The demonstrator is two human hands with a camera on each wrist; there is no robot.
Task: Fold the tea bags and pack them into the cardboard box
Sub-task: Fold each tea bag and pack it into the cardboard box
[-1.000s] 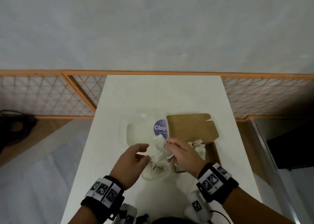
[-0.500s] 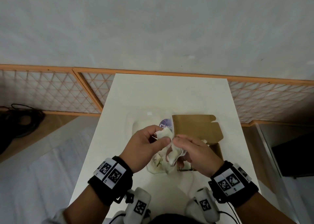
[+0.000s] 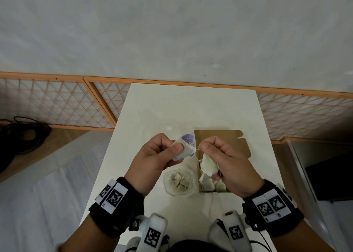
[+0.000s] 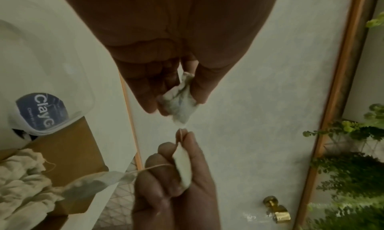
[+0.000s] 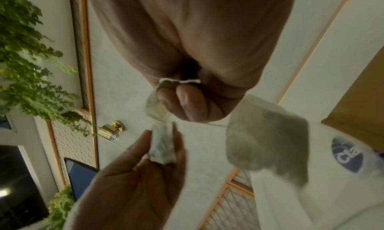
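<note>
My left hand (image 3: 176, 146) pinches a crumpled white tea bag (image 3: 183, 150) between thumb and fingers, raised above the table. My right hand (image 3: 203, 146) is just to its right and pinches the thin string (image 4: 182, 135) coming off that bag. A pale bag (image 4: 182, 167) sits in its curled fingers, and another tea bag (image 5: 268, 138) dangles from it on a string. Below the right hand is the brown cardboard box (image 3: 222, 142), lid open, with several tea bags (image 3: 206, 182) inside.
A clear plastic tub (image 3: 166, 186) with a few tea bags stands left of the box. Its clear lid with a purple label (image 3: 188, 139) lies behind my hands. The white table (image 3: 191, 106) is narrow, with a wooden lattice screen (image 3: 57, 102) beyond it and cables (image 3: 23, 135) on the floor at left.
Both hands rose from over the tub and drew slightly apart. The left hand, holding nothing a second ago, now pinches a tea bag; the right now holds its string taut.
</note>
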